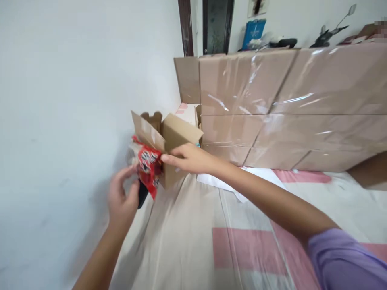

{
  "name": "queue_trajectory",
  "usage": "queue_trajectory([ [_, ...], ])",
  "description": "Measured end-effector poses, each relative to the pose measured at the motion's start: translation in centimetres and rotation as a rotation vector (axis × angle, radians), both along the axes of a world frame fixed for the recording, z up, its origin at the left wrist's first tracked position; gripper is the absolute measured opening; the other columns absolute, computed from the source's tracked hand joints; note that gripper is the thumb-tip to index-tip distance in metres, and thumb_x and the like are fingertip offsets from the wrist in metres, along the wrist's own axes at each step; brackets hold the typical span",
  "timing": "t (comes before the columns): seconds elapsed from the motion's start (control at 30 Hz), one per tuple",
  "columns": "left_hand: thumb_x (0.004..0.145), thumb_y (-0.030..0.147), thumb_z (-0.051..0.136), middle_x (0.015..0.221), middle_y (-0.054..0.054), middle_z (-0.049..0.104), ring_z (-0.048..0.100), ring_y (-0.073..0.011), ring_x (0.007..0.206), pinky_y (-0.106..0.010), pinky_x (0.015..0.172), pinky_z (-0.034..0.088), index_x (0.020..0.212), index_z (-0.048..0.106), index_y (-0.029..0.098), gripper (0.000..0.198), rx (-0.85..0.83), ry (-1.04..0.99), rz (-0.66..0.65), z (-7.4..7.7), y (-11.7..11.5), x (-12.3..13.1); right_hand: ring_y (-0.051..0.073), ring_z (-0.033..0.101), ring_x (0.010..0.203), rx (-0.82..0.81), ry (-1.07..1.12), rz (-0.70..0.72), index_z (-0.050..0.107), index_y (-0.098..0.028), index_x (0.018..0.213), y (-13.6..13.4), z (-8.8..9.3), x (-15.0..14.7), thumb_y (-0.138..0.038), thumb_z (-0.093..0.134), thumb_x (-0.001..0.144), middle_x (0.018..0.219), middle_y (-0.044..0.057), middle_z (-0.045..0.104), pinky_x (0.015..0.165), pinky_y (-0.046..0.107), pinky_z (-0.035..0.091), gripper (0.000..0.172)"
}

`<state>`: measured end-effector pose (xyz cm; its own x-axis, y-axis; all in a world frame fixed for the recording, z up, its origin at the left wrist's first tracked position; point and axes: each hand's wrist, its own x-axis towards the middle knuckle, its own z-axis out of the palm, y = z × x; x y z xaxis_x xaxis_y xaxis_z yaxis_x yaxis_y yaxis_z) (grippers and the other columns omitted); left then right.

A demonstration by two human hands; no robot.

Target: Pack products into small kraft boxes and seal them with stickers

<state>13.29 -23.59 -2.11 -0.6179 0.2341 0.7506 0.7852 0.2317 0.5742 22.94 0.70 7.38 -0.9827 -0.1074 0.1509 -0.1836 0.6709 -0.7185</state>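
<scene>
A small brown cardboard box (175, 141) stands with its flaps up on a plastic-covered surface, close to the white wall. My right hand (187, 158) lies on the box's near side, fingers stretched toward a red printed snack packet (149, 166) that sticks out at the box's open end. My left hand (122, 197) is just below and left of the packet, fingers curled, and it touches a dark object (142, 195) whose shape I cannot make out. The image is blurred by motion around both hands.
A wall of large cardboard cartons wrapped in clear film (287, 104) stands behind the box to the right. White paper sheets (242, 181) lie on the pink-and-white covered surface (229, 241). A white wall (75, 100) closes the left side.
</scene>
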Motion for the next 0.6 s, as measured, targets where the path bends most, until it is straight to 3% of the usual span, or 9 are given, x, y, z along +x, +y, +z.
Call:
queue_trajectory([
  [0.07,0.085,0.026,0.073,0.126,-0.010,0.065,0.058,-0.0290,0.123,-0.053,0.110,0.044,0.140,0.052,0.027,0.059,-0.228,0.240,0.039,0.5,-2.8,6.4,0.010,0.055,0.056,-0.057,-0.122,0.086,0.057,-0.016,0.074,-0.1,0.4,6.6,-0.082,0.032,0.093,0.068,0.000,0.058,0.059,0.023,0.037,0.073],
  [0.13,0.079,0.025,0.081,0.130,-0.013,0.058,0.056,-0.0317,0.124,-0.056,0.108,0.045,0.152,0.035,0.032,0.087,-0.323,0.410,-0.048,-0.1,-4.4,12.0,0.012,0.058,0.061,0.004,-0.117,0.158,0.061,-0.015,0.081,-0.5,-0.3,13.1,-0.079,0.029,0.096,0.076,0.003,0.062,0.062,0.025,0.041,0.073],
  [0.23,0.081,0.037,0.079,0.130,-0.015,0.055,0.059,-0.0321,0.120,-0.048,0.099,0.054,0.147,0.041,0.028,0.077,-0.453,0.448,-0.242,-2.6,-5.0,17.5,0.019,0.061,0.076,0.245,-0.009,0.184,0.068,-0.014,0.100,-2.0,-2.0,21.6,-0.075,0.034,0.097,0.094,0.010,0.064,0.070,0.030,0.045,0.070],
  [0.33,0.082,0.049,0.075,0.132,-0.018,0.057,0.065,-0.0319,0.117,-0.041,0.093,0.060,0.144,0.047,0.025,0.071,-0.580,0.353,-0.386,-5.5,-4.2,20.3,0.020,0.060,0.075,0.407,-0.041,0.079,0.064,-0.013,0.124,-3.3,-3.2,28.3,-0.073,0.041,0.095,0.111,0.014,0.060,0.069,0.034,0.047,0.070],
  [0.43,0.079,0.048,0.076,0.132,-0.018,0.062,0.068,-0.0339,0.115,-0.044,0.094,0.060,0.152,0.039,0.026,0.085,-0.751,0.149,-0.485,-7.0,-2.9,22.0,0.019,0.060,0.075,0.434,-0.044,-0.023,0.062,-0.013,0.125,-3.2,-3.8,33.0,-0.070,0.044,0.095,0.115,0.014,0.058,0.070,0.035,0.049,0.067],
  [0.5,0.075,0.047,0.077,0.126,-0.018,0.067,0.069,-0.0366,0.115,-0.048,0.095,0.059,0.157,0.034,0.026,0.095,-0.890,-0.037,-0.496,-6.6,-2.0,23.0,0.020,0.062,0.080,0.410,-0.015,-0.052,0.062,-0.015,0.124,-2.3,-4.3,35.1,-0.066,0.046,0.097,0.119,0.013,0.058,0.074,0.037,0.051,0.060],
  [0.6,0.078,0.056,0.074,0.126,-0.014,0.070,0.068,-0.0351,0.117,-0.049,0.095,0.059,0.157,0.036,0.033,0.090,-1.007,-0.210,-0.526,-4.2,-0.6,24.3,0.023,0.066,0.094,0.328,0.045,-0.069,0.058,-0.019,0.134,-0.9,-5.4,36.9,-0.058,0.046,0.099,0.130,0.013,0.056,0.084,0.039,0.052,0.054],
])
